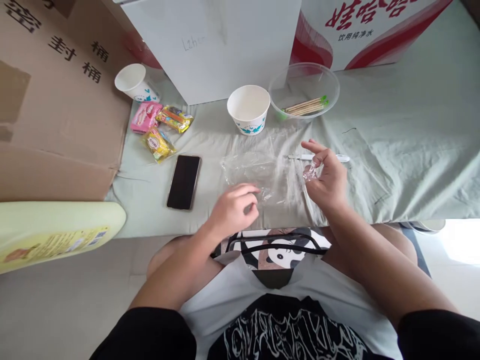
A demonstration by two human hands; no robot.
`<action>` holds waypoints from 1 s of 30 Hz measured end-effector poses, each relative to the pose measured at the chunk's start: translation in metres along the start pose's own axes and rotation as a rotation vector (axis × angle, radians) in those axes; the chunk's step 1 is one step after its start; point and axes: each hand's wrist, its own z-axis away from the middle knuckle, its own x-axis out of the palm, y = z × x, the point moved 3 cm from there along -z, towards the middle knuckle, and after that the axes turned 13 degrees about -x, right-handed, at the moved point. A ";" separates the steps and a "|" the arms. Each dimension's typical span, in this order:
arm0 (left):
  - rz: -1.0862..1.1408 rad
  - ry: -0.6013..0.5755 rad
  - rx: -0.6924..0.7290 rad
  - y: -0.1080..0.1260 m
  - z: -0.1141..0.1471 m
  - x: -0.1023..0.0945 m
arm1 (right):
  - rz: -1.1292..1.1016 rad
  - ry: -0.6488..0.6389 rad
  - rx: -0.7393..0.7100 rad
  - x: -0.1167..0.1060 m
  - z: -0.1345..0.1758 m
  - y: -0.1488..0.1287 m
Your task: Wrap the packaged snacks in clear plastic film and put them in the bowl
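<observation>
Between the thumb and fingers of my right hand (330, 180) is a crumpled bit of clear plastic film (310, 173); its other fingers are raised. Under that hand lies a slim white-handled tool (343, 158), partly covered. My left hand (234, 207) is above the table's front edge, loosely curled, with a gap between thumb and fingers. A clear plastic sheet or bag (249, 170) lies wrinkled just beyond its fingertips; whether they touch is unclear. Farther back stand a white paper bowl (249, 107) and a clear plastic bowl (275, 102) holding several green-tipped wooden sticks (307, 106).
A black phone (184, 182) lies left on the green cloth (405, 125). Behind it are a yellow wrapped snack (158, 144), a pink packet (146, 117) and a paper cup (137, 82). Cardboard (67, 125), a white box (221, 50) and a red-and-white box (360, 35) border the table.
</observation>
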 end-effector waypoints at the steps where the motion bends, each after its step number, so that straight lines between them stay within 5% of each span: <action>1: 0.109 0.039 -0.037 -0.006 -0.002 -0.009 | 0.003 0.003 -0.015 -0.003 0.000 -0.002; 6: 0.619 0.367 -0.289 -0.035 -0.012 -0.044 | -0.029 0.010 -0.050 -0.015 0.005 -0.012; 9: 0.786 0.442 -0.431 -0.042 -0.018 -0.049 | -0.179 -0.074 -0.052 -0.018 0.008 -0.013; 12: 0.814 0.383 -0.522 -0.041 -0.022 -0.046 | -0.341 -0.179 -0.014 -0.020 0.010 -0.013; 15: 0.790 0.307 -0.549 -0.039 -0.025 -0.041 | -0.300 -0.150 0.065 -0.025 0.009 -0.012; 22: 0.681 0.225 -0.713 -0.048 -0.033 -0.034 | -0.100 -0.066 0.537 -0.028 0.005 0.003; 30: 0.701 0.056 -0.666 -0.046 -0.036 -0.027 | -0.079 0.026 0.586 -0.030 0.004 0.017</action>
